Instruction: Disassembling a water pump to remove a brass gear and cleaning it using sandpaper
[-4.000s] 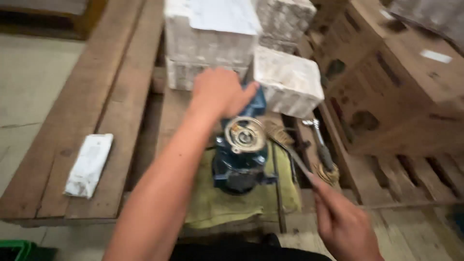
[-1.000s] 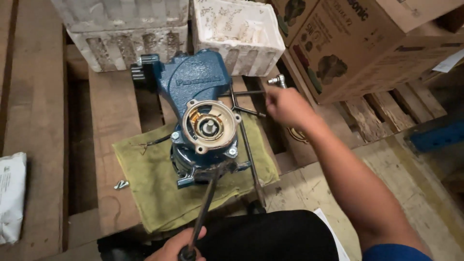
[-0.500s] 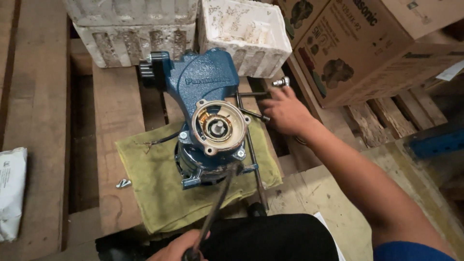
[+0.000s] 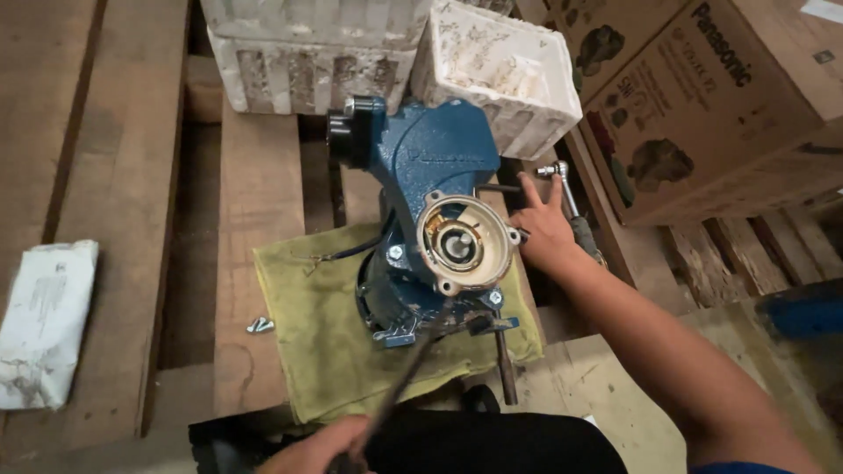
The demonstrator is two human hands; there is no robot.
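A blue pump stands tilted on a yellow-green cloth on a wooden pallet. Its round metal housing faces up and is open. My left hand, at the bottom edge, grips a long dark rod whose tip reaches the pump's lower side. My right hand lies against the right rim of the housing with two fingers stretched out. I see nothing in it. A ratchet wrench and a thin dark bent bar lie just beyond those fingers.
Two white foam blocks stand behind the pump. Cardboard boxes fill the right. Small screws lie left of the cloth, a white packet at far left. A dark bar lies under the pump's right side.
My right hand has drawn back from the ratchet wrench to the rim of the pump housing. My left hand still holds the rod against the pump.
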